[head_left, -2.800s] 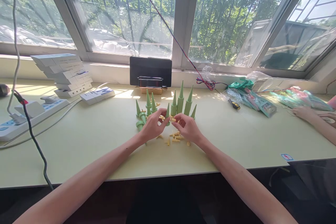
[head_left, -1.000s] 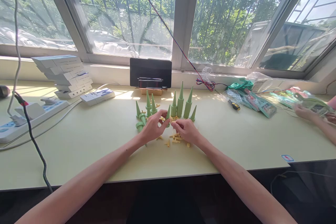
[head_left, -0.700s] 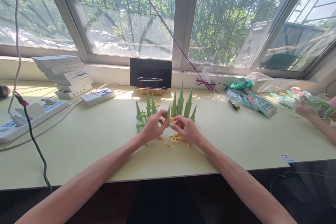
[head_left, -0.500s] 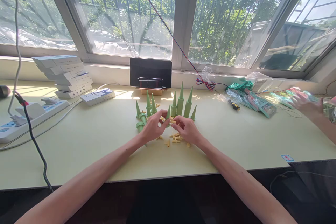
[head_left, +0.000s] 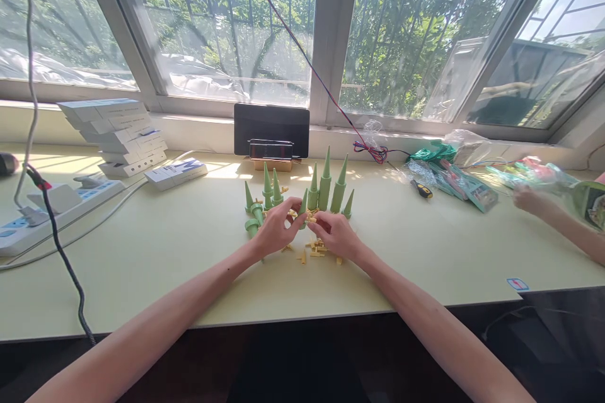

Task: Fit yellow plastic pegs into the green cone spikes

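At the far left a white power strip point(head_left: 51, 204) lies on the pale counter point(head_left: 155, 252), with a black cable point(head_left: 59, 245) running across it and off the front edge. Behind it a stack of flat white boxes point(head_left: 116, 132) leans along the window sill, and one more white box point(head_left: 176, 172) lies apart beside it.

In the middle, the left hand point(head_left: 274, 230) pinches a small green cone point(head_left: 303, 203) between thumb and fingertips, its point upward. The right hand point(head_left: 334, 234) meets it there, fingertips closed on a small yellow peg point(head_left: 311, 218) right at the cone; how the two pieces touch is hidden by the fingers. More yellow pegs point(head_left: 316, 249) lie scattered on the counter under and between the hands. Just behind stand upright green cones point(head_left: 326, 182) of differing heights, smooth and sharply tipped, with shorter ones point(head_left: 267, 192) to their left. A dark tablet point(head_left: 271, 130) leans against the sill behind them.

Further right lie a small screwdriver point(head_left: 421, 188) and clear plastic bags point(head_left: 466, 186) holding green and pink items too blurred to name. At the right edge another person's hand point(head_left: 529, 200) reaches among the bags, its forearm cut off by the frame.
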Tool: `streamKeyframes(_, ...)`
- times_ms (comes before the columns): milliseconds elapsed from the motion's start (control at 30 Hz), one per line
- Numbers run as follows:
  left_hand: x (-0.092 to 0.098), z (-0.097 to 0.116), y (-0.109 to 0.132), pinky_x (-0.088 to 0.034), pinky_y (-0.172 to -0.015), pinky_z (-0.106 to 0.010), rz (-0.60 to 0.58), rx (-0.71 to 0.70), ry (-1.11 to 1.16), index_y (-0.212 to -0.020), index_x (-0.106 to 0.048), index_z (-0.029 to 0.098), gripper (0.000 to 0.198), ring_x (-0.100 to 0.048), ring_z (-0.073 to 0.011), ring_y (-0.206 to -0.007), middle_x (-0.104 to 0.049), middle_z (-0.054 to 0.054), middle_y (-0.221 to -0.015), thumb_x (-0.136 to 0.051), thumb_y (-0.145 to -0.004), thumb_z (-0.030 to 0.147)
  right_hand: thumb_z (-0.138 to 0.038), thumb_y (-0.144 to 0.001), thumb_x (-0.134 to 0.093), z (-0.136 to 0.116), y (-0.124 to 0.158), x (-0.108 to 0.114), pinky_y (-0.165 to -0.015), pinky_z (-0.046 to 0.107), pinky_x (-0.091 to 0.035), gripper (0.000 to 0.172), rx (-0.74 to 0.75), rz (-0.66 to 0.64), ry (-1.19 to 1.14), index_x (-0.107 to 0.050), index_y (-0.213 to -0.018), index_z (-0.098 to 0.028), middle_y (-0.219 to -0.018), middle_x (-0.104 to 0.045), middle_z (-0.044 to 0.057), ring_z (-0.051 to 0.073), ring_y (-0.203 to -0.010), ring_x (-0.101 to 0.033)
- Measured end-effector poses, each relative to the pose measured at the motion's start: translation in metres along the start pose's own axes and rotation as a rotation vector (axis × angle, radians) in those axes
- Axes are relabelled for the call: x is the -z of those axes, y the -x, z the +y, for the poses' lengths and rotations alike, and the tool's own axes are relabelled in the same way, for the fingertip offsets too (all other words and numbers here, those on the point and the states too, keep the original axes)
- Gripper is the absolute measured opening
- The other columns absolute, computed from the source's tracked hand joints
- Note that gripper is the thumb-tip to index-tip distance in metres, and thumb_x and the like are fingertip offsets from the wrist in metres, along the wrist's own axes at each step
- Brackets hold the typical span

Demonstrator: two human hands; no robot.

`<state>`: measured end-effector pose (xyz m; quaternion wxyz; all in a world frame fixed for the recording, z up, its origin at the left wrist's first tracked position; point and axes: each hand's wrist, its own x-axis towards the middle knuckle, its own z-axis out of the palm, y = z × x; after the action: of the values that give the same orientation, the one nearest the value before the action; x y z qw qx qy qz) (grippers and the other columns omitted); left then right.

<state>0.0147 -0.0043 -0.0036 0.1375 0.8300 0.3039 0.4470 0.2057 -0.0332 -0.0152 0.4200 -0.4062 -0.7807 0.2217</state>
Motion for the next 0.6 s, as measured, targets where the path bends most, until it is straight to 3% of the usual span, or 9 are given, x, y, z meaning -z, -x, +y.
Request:
streamKeyframes(433,0.0014,0.0024,-0.0006,-0.058,-0.063,-0.024,-0.002,0.005,-0.001,-0.101,-0.054,0.019,0.011,-0.063,-0.0137,-0.079,-0.063,-0.003,-0.087,-0.054,-0.092,0.026,-0.041,-0.093,-0.051,-0.0007,-0.0002,-0.0009,-0.052,0.026,-0.027,0.041,-0.017,-0.028,0.04,-0.036,-0.061,-0.02,-0.053,-0.042,-0.005,0.009,-0.05,-0.034)
streamKeyframes(600,0.0012,0.0023,-0.0007,-0.057,-0.062,-0.023,0.003,0.008,-0.003,-0.1,-0.054,0.019,0.011,-0.062,-0.0132,-0.078,-0.062,-0.002,-0.086,-0.054,-0.092,0.026,-0.043,-0.094,-0.05,0.0015,0.0001,-0.0005,-0.052,0.026,-0.028,0.038,-0.038,-0.013,0.065,-0.047,-0.065,-0.019,-0.053,-0.043,-0.005,0.01,-0.05,-0.035)
